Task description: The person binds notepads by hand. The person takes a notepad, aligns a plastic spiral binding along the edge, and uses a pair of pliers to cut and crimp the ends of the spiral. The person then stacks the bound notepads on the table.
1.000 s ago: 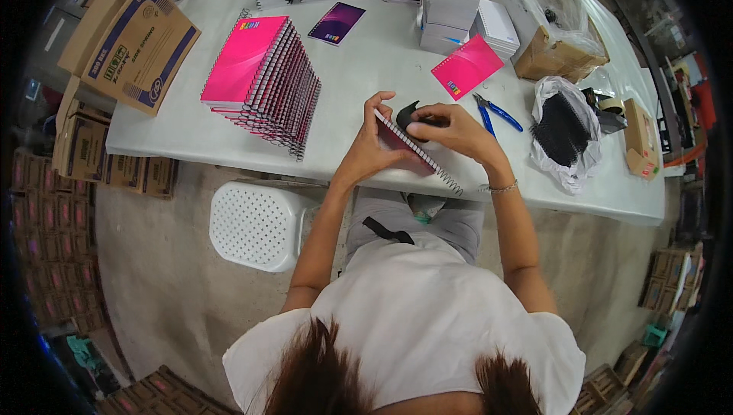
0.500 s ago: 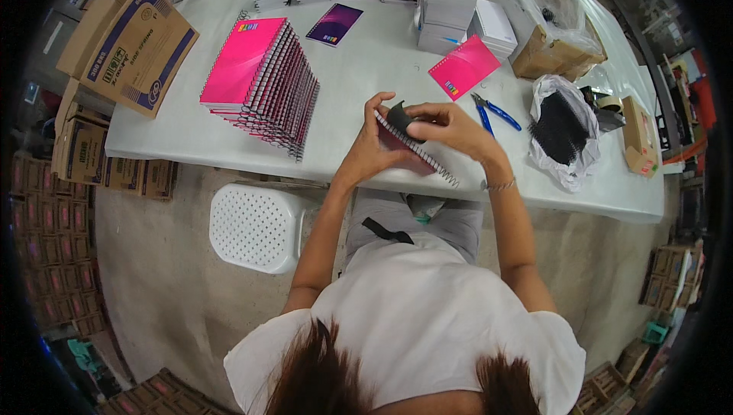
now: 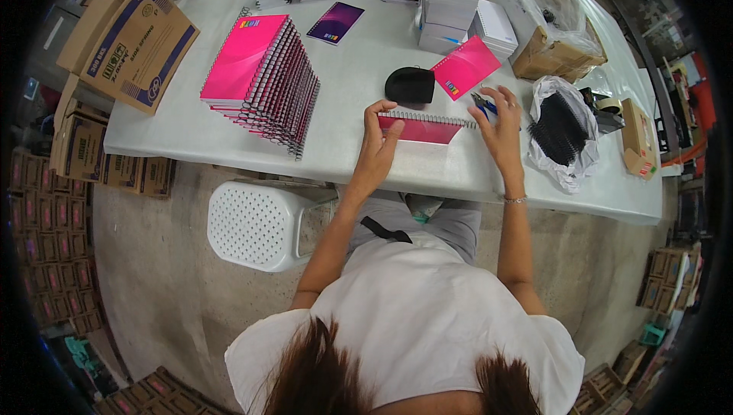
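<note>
My left hand (image 3: 374, 144) grips the left end of a spiral notebook (image 3: 426, 131) with a dark pink cover, thumb on the near side. The notebook is tilted up over the table's near edge, its wire coil along the top and jutting past the right end. My right hand (image 3: 504, 140) is beside that coil end, fingers apart, over blue-handled pliers (image 3: 486, 104) that it partly hides; whether it touches them is unclear. Beyond the notebook lies a black, rounded, flat piece (image 3: 410, 85). A loose pink cover (image 3: 466, 67) rests just right of it.
A tall stack of pink spiral notebooks (image 3: 244, 64) stands on the left. Rows of notebooks and a white paper stack (image 3: 450, 3) line the back. To the right are a white bag of black coils (image 3: 563, 129), a tape dispenser (image 3: 608, 113) and a carton (image 3: 557, 56).
My right hand has let go of the black piece, now lying on the table, and moved right to the pliers. The notebook has turned to lie more level.
</note>
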A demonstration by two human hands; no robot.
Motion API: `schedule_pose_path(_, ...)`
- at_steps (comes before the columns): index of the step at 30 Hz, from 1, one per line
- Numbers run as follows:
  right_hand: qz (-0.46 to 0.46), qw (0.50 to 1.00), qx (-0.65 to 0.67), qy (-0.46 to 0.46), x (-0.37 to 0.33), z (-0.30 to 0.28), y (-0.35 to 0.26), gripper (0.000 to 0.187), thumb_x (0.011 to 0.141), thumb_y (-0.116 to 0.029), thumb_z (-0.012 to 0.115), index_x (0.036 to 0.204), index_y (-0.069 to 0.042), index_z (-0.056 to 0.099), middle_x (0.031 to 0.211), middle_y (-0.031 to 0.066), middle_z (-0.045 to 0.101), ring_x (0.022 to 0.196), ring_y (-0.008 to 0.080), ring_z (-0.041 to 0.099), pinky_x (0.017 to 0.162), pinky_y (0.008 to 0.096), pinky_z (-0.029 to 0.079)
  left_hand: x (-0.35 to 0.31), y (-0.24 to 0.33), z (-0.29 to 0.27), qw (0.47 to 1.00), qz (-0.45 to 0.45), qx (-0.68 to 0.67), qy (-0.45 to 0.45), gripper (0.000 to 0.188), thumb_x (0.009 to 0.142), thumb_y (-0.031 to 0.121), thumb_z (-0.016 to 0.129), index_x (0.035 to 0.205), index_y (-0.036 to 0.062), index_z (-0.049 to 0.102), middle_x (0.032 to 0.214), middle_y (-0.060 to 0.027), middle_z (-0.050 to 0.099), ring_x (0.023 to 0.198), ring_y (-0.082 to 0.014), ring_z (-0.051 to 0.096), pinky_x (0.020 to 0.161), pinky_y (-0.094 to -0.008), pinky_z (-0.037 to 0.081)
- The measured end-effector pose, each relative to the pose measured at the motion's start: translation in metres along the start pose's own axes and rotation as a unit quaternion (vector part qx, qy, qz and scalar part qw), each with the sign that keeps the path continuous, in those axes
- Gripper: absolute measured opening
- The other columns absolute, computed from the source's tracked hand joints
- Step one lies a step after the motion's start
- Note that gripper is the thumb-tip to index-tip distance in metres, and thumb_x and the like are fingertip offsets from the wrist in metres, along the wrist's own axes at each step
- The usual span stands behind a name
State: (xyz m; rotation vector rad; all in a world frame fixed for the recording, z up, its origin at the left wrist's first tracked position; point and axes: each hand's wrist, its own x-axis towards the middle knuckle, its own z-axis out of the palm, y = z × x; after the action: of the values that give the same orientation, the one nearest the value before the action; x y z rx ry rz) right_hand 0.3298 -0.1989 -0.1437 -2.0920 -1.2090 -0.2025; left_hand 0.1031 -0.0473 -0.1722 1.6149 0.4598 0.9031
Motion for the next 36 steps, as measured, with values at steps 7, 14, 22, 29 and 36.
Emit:
schedule_pose_path(7,0.065,0.993,-0.099,-0.023,-0.041,-0.021,0.021,0.059,0.094,-0.032,0.07,0.144,-0.007,0.051,0.131,0.0257,0.051,0.118,0.0388,0.052,0.104,0.0494,0.038,-0.002,0.02,-0.002,0.997,-0.065,-0.029,0.033,0.026,0.106,0.023,0.057,0.117,0.0005,0.062,0.102,-0.0045,0.06,0.088,-0.0128,0.053,0.081,-0.0264,0.047)
schedule_pose_path(14,0.035,0.985,0.14,0.095,-0.044,-0.029,-0.08,0.061,0.087,-0.013,0.077,0.141,-0.003,0.051,0.12,0.017,0.054,0.114,0.0284,0.052,0.094,0.037,0.047,-0.006,0.021,-0.001,0.998,-0.03,-0.053,0.019,0.026,0.103,0.019,0.064,0.122,0.0015,0.065,0.096,-0.0049,0.067,0.084,-0.0084,0.058,0.077,-0.0254,0.05)
schedule_pose_path(22,-0.017,0.983,0.18,-0.039,-0.076,-0.007,-0.143,0.063,0.077,-0.017,0.082,0.136,-0.008,0.061,0.113,0.0176,0.053,0.103,0.033,0.058,0.085,0.042,0.051,-0.009,0.037,-0.004,0.994,-0.08,-0.077,0.0,0.023,0.101,0.008,0.062,0.121,-0.0007,0.068,0.108,-0.0081,0.072,0.097,-0.0107,0.067,0.089,-0.027,0.054)
schedule_pose_path(29,0.011,0.982,0.188,-0.032,-0.079,-0.002,-0.148,0.063,0.077,-0.019,0.082,0.136,-0.01,0.061,0.112,0.017,0.054,0.102,0.0326,0.059,0.082,0.0413,0.052,-0.007,0.037,-0.003,0.996,-0.043,-0.077,0.001,0.025,0.103,0.003,0.057,0.125,0.0,0.067,0.11,-0.0102,0.072,0.102,-0.0114,0.067,0.089,-0.0262,0.057)
schedule_pose_path(36,0.013,0.982,0.183,-0.052,-0.08,-0.001,-0.144,0.064,0.078,-0.019,0.082,0.138,-0.01,0.061,0.114,0.0144,0.055,0.104,0.028,0.06,0.08,0.0393,0.054,-0.009,0.041,-0.004,0.991,-0.11,-0.072,-0.016,0.028,0.102,0.0,0.054,0.127,0.0014,0.067,0.105,-0.0121,0.074,0.095,-0.0091,0.067,0.082,-0.0238,0.056)
